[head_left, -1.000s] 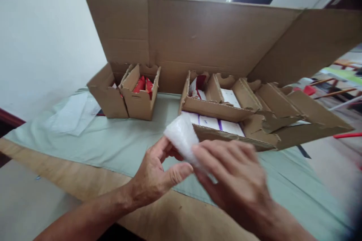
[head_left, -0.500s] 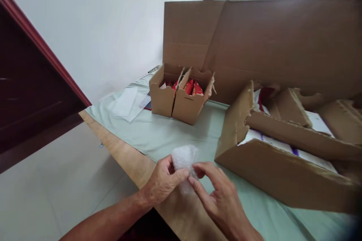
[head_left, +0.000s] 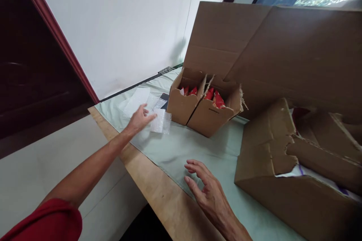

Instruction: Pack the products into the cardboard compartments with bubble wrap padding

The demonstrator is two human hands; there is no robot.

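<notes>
My left hand [head_left: 139, 118] is stretched out to the left over the table, fingers loosely spread, its fingertips at a small piece of white bubble wrap [head_left: 160, 121] that lies on the pale green cloth [head_left: 175, 147]. I cannot tell whether the fingers still touch it. My right hand [head_left: 204, 188] hovers low over the cloth near the table's front edge, fingers apart and empty.
More bubble wrap sheets [head_left: 137, 100] lie further left. Two small cardboard boxes [head_left: 206, 107] hold red packets. A large torn cardboard box [head_left: 288, 180] with white cartons stands at the right, and a tall cardboard flap [head_left: 277, 52] rises behind. The wooden table edge [head_left: 158, 196] runs diagonally.
Both hands held the bubble wrap together before. Now my left hand has carried it leftward onto the cloth, and my right hand has let go. The view has swung left.
</notes>
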